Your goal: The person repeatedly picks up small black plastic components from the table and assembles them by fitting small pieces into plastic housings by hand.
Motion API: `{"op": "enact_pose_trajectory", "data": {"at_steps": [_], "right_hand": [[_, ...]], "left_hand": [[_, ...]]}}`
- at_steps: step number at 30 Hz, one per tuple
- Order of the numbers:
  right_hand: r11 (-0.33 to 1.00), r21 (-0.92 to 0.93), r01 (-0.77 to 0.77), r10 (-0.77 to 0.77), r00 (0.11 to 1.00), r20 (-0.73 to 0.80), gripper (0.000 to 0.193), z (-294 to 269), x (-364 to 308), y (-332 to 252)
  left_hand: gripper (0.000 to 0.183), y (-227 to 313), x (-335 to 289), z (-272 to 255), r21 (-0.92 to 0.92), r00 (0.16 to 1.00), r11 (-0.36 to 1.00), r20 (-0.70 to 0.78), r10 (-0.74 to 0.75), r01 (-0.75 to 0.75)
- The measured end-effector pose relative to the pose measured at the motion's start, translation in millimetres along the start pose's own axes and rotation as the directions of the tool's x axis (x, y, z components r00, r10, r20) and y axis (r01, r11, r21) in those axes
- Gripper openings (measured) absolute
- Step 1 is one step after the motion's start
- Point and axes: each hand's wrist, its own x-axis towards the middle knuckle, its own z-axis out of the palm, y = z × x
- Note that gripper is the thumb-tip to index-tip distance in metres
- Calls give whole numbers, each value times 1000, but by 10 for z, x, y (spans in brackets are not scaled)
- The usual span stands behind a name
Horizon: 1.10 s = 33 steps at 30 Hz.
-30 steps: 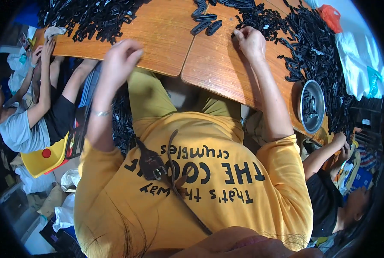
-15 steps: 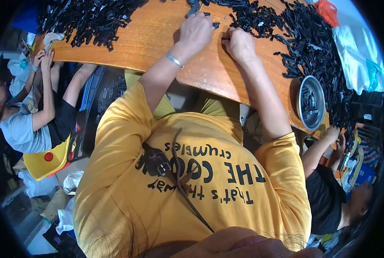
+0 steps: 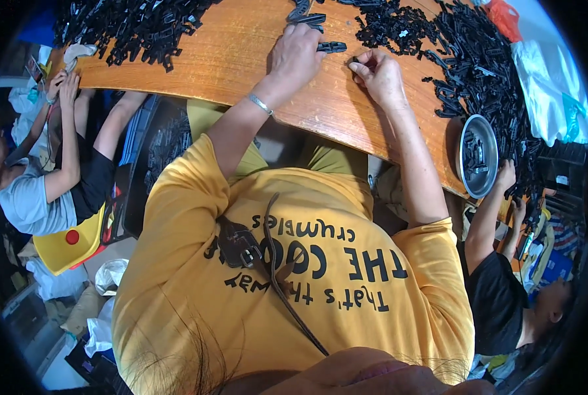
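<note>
Over the wooden table [image 3: 241,72], my left hand [image 3: 296,55] is closed on a long black plastic clip [image 3: 332,47], whose end sticks out to the right past the fingers. Just beyond that hand lie several similar black plastic pieces [image 3: 300,9]. To its right, my right hand [image 3: 381,79] pinches a small black part [image 3: 354,60] between thumb and forefinger, a short gap from the clip. Fingers cover most of this part, so its exact kind cannot be made out.
Heaps of black plastic parts lie at the far left [image 3: 142,29], far middle [image 3: 396,27] and right [image 3: 485,59]. A metal bowl [image 3: 478,157] holding black pieces stands at the right edge. Co-workers sit at the left [image 3: 34,197] and right [image 3: 498,296].
My right hand has turned and lifted slightly, showing a small part in its pinch. The left hand has shifted a little left and nearer, with the clip now more visible.
</note>
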Motion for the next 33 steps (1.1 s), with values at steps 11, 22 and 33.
{"op": "enact_pose_trajectory", "data": {"at_steps": [11,22,33], "right_hand": [[849,39,528,-494,816,-301,17,39,-110,-442],[701,-72,710,-711,686,-155,14,-126,-171,-670],[670,-76,738,-742,666,-76,14,-75,-189,-622]], "left_hand": [[24,-61,9,-59,-731,929,574,281,-242,371],[26,22,1,-419,-797,857,320,496,-136,512],[21,10,-106,-524,-760,821,317,550,-151,567]]}}
